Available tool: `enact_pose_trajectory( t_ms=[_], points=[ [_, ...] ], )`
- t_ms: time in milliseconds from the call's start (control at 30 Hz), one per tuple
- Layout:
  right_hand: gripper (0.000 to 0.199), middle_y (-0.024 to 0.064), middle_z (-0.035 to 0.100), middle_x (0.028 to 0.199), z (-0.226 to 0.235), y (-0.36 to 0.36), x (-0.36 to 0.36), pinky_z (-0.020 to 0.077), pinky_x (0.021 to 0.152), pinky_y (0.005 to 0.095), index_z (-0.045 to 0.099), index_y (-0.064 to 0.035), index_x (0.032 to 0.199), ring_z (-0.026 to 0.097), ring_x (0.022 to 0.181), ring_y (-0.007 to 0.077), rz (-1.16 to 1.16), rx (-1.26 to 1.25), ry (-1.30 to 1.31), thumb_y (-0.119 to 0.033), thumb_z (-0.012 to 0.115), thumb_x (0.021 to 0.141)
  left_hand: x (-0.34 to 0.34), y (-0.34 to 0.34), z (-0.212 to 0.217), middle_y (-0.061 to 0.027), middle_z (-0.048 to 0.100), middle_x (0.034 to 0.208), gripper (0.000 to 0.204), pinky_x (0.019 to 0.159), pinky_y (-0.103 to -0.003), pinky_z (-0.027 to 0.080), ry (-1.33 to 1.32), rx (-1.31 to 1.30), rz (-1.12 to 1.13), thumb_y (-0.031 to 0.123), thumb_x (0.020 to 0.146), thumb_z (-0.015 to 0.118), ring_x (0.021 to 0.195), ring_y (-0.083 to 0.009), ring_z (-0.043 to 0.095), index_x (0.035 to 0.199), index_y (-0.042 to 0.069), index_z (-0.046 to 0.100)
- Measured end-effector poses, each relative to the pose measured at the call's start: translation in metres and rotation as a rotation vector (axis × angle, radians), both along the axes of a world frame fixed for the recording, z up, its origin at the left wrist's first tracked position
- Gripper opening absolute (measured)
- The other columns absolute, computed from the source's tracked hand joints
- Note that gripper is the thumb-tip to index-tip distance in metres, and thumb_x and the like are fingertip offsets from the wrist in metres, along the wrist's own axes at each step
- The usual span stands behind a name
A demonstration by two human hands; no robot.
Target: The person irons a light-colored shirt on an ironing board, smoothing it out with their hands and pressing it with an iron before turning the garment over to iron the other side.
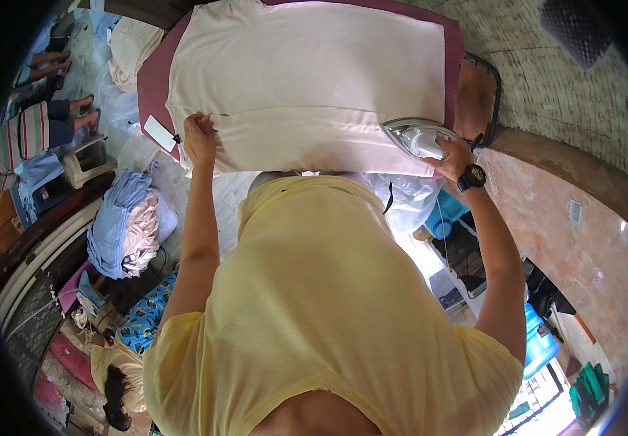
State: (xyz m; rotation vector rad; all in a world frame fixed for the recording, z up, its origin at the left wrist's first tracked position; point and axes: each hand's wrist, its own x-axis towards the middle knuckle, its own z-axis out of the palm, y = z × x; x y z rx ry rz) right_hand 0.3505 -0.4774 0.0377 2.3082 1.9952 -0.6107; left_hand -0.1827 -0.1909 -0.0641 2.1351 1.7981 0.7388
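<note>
A pale cream shirt lies spread over a maroon-covered ironing board. A fold or seam line runs across its near part. My right hand is wrapped round the handle of a clothes iron, which rests on the shirt's near right corner with its tip to the left. Over the shirt's left part, my left hand is closed with fingertips pinched together. What those fingers hold, if anything, is too small to tell. A white tag or card lies at the board's left edge beside this hand.
A black metal frame juts from the board's right end. Piled blue and pink clothes lie at left, near a beige stool. Other people sit at left; one wears striped clothing. Clear plastic hangs below the board.
</note>
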Motion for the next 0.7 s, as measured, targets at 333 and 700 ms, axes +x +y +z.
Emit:
enact_pose_trajectory(
  t_ms=[333,700],
  points=[
    [0.057,0.0153,0.066,0.069,0.004,0.029,-0.031,0.0534,0.064,0.0451,0.067,-0.0079,0.101,0.067,0.069,0.0343,0.041,0.033,0.016,-0.057,0.074,0.072,0.01,-0.002,-0.002,-0.013,0.062,0.102,0.02,0.066,-0.046,0.05,0.086,0.071,0.149,0.021,0.096,0.057,0.087,-0.0349,0.064,0.105,0.005,0.049],
    [0.055,0.0153,0.067,0.071,0.013,0.069,-0.077,0.0538,0.066,0.0459,0.066,-0.0097,0.098,0.068,0.071,0.0345,0.065,-0.064,0.009,-0.06,0.069,0.075,0.013,0.002,0.0,-0.0107,0.065,0.109,0.015,0.069,-0.047,0.051,0.083,-0.001,0.212,0.021,0.099,0.05,0.092,-0.0344,0.066,0.109,0.01,0.05]
  ],
)
